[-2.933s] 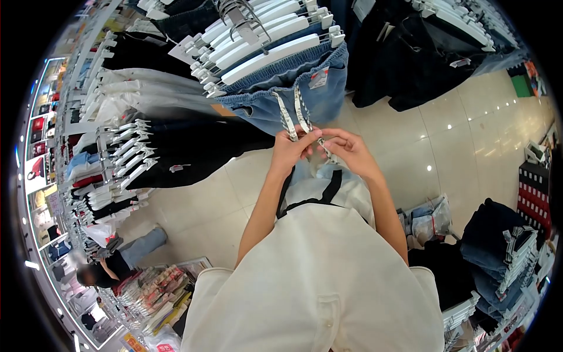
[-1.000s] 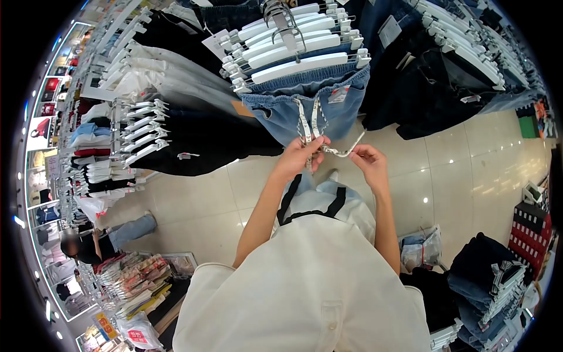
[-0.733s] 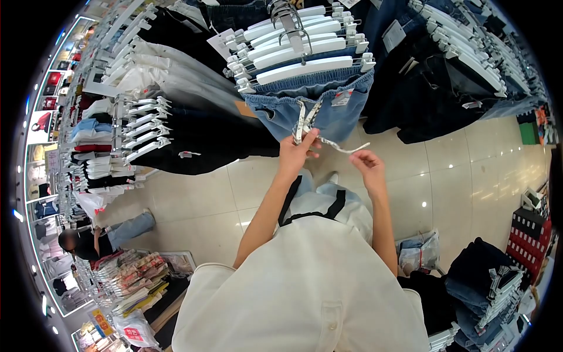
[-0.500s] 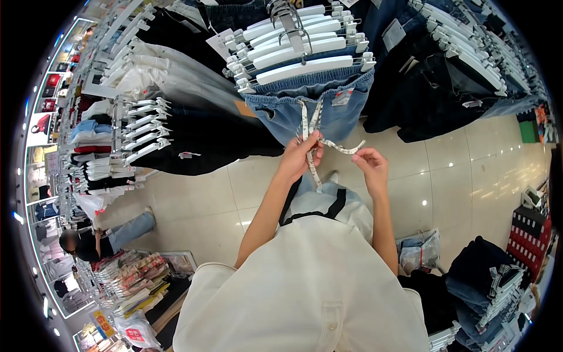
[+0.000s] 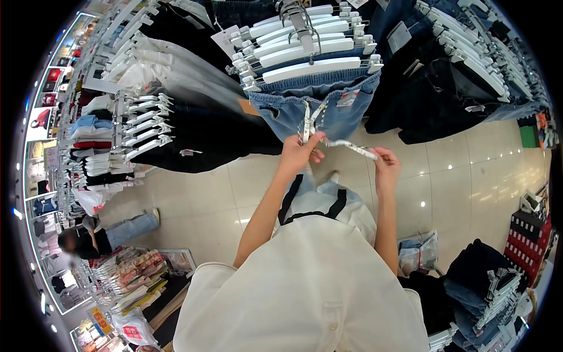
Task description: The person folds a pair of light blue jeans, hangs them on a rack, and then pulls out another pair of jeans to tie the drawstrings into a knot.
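Observation:
Blue denim trousers (image 5: pixel 346 120) with an elastic waist hang from a white clip hanger (image 5: pixel 312 69) at the top centre. A patterned whitish drawstring (image 5: pixel 350 146) comes from the front of their waistband. My left hand (image 5: pixel 300 154) is closed on the drawstring close below the waistband, partly covering it. To the right, my right hand (image 5: pixel 385 167) pinches the string's free end between thumb and fingers. That length runs almost straight between both hands. A paper tag (image 5: pixel 348 98) is on the waistband, right of the string.
Black trousers (image 5: pixel 205 138) hang at the left, more dark trousers (image 5: pixel 434 97) at the right. Another person (image 5: pixel 88 242) stands far left beside racks of clothes. Folded jeans (image 5: pixel 478 267) and a clear bag (image 5: pixel 419 252) lie at the lower right, above a tiled floor (image 5: pixel 229 188).
My right hand has moved right and drawn the string straighter. The string end that hung below my left hand no longer shows there. The view has shifted slightly.

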Demonstrator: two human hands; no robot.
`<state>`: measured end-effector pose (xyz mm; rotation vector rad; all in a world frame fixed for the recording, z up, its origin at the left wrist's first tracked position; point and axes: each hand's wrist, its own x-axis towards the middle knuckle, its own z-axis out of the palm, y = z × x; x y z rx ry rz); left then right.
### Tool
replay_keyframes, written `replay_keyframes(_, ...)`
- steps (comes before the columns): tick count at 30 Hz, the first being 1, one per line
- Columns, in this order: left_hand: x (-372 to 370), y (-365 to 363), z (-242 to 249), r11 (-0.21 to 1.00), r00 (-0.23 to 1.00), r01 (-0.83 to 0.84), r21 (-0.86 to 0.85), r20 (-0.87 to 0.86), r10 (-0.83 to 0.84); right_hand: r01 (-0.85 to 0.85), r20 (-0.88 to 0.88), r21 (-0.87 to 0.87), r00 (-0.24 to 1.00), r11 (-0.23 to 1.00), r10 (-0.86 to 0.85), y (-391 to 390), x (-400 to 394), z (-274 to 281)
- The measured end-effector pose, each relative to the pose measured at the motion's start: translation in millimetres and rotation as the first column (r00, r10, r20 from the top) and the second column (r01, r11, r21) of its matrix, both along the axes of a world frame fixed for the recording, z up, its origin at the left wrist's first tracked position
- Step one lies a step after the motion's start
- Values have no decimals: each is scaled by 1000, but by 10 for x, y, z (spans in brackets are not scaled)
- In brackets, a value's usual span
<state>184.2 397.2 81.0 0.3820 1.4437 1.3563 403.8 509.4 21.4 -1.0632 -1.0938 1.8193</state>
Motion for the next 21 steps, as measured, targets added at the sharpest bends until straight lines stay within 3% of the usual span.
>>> replay_keyframes(2,71,51,-187,964,959,-258,61,-103,264,70,-76,0,995,998,-70,-19,8,127)
replay_keyframes(4,79,110,-207,938,939,-335,89,-55,340,-190,-203,204,952,960,231,-118,31,241)
replay_keyframes(5,79,128,-212,904,909,-413,112,-4,416,-250,-197,237,934,939,298,-176,31,352)
replay_keyframes(8,-7,127,-55,924,924,-383,7,-10,383,-271,-191,308,921,912,339,-202,108,303)
replay_keyframes(10,-33,116,-61,922,922,-385,29,-29,386,-304,-117,334,926,892,360,-185,157,322)
replay_keyframes(12,-2,135,-67,926,925,-375,51,-41,377,-489,85,420,860,765,503,-182,199,379)
replay_keyframes(13,20,147,-61,923,923,-380,54,-44,382,-484,87,419,864,768,496,-191,194,421)
replay_keyframes(15,80,154,-43,924,924,-377,57,-45,380,-663,275,379,747,646,605,-280,107,508)
replay_keyframes(18,177,174,-22,928,918,-355,112,-146,369,-633,308,297,772,715,556,-512,-124,532)
replay_keyframes(19,191,185,-18,921,914,-364,137,-138,382,-712,425,335,698,617,576,-510,-163,542)
replay_keyframes(21,176,171,5,912,907,-377,163,-134,399,-727,507,375,681,575,529,-493,-140,446)
